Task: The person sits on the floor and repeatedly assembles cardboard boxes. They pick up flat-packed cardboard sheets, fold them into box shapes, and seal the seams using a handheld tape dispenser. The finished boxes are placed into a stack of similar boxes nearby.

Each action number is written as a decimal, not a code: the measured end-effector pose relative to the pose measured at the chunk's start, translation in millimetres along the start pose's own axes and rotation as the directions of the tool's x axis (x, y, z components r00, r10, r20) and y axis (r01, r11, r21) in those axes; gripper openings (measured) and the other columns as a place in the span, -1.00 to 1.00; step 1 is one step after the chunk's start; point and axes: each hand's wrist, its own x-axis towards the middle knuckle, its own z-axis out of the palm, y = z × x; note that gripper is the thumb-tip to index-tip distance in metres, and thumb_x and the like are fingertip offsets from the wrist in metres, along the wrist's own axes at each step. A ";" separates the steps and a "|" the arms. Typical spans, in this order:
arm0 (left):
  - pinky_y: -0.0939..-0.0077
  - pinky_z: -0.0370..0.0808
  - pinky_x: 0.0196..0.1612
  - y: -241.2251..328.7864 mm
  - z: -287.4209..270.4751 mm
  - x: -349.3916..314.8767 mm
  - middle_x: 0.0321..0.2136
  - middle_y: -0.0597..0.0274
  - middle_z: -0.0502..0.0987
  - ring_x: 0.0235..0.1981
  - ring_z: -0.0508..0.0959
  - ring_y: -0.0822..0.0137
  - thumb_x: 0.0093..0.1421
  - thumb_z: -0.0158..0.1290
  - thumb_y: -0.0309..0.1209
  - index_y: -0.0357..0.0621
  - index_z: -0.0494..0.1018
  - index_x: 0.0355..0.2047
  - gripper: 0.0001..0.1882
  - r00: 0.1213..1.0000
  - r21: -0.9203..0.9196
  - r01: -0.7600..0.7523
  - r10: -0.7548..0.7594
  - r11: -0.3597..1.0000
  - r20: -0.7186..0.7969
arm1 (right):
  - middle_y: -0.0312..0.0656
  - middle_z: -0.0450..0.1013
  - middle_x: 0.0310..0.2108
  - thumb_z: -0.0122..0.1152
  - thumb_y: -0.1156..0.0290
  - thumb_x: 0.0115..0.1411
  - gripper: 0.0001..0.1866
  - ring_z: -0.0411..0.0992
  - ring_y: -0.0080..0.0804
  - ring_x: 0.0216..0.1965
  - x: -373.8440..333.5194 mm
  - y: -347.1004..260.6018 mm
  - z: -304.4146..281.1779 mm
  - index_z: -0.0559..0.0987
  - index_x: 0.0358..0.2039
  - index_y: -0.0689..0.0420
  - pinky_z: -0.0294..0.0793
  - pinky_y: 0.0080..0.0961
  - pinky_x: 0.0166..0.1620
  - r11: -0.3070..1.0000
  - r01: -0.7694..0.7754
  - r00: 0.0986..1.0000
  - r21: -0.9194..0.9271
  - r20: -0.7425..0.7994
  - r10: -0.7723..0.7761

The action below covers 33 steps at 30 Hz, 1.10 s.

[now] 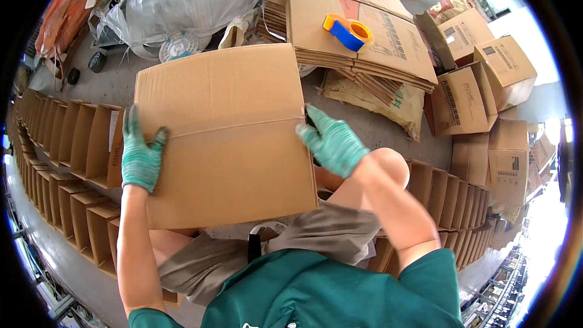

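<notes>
A brown cardboard box (pixel 225 164) is in front of me above my lap, its two flaps meeting in a seam across the face turned to me. My left hand (pixel 141 153), in a green knit glove, grips its left edge with the thumb on the face. On the opposite side my right hand (pixel 333 141), gloved the same way, holds the right edge, thumb on the near face and fingers at the side. Beyond the box, a blue and orange tape dispenser (pixel 350 32) lies on a stack of flattened cartons (pixel 370 6).
Rows of open cartons stand on the floor to the left (pixel 79 146) and right (pixel 446 200). Several made-up boxes (pixel 464 100) are piled at the far right. A grey plastic sack (pixel 188 6) and a tape roll (pixel 179 47) lie ahead; a yellowish bag (pixel 370 100) sits under the stack.
</notes>
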 end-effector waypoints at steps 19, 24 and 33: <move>0.23 0.54 0.01 50.4 -177.1 -71.7 0.09 -0.04 0.49 -0.01 0.55 0.12 0.34 0.00 -0.06 -0.27 0.32 0.25 -0.37 0.916 -0.784 0.398 -0.251 0.476 0.313 | 0.20 0.46 0.12 0.25 -0.10 0.23 0.01 0.45 0.07 0.16 -157.7 -49.1 -56.0 0.00 0.45 0.22 0.41 -0.26 0.20 0.881 0.410 0.904 0.239 -0.239 -0.356; 0.21 0.49 0.08 102.5 -203.9 -41.5 0.12 -0.01 0.43 0.05 0.49 0.13 0.17 0.19 -0.05 -0.26 0.22 0.30 -0.19 0.983 -0.750 -0.096 -0.057 0.654 -0.175 | 0.19 0.46 0.12 0.46 -0.03 0.08 0.26 0.45 -0.10 0.18 -304.3 -61.0 -110.9 -0.17 0.45 0.34 0.40 -0.34 0.22 0.778 0.588 0.736 0.220 -0.543 -0.403; 0.20 0.50 0.14 360.7 -120.6 -13.8 0.12 0.06 0.37 0.11 0.43 0.18 -0.16 0.54 -0.06 -0.26 0.14 0.30 0.14 0.810 -0.954 -0.281 0.559 0.104 -0.177 | -0.12 0.41 0.12 0.62 0.13 -0.06 0.02 0.42 -0.31 0.08 -499.3 28.1 -102.2 0.26 0.30 0.28 0.50 -0.31 0.08 0.900 0.303 -0.247 -0.314 -0.938 -0.245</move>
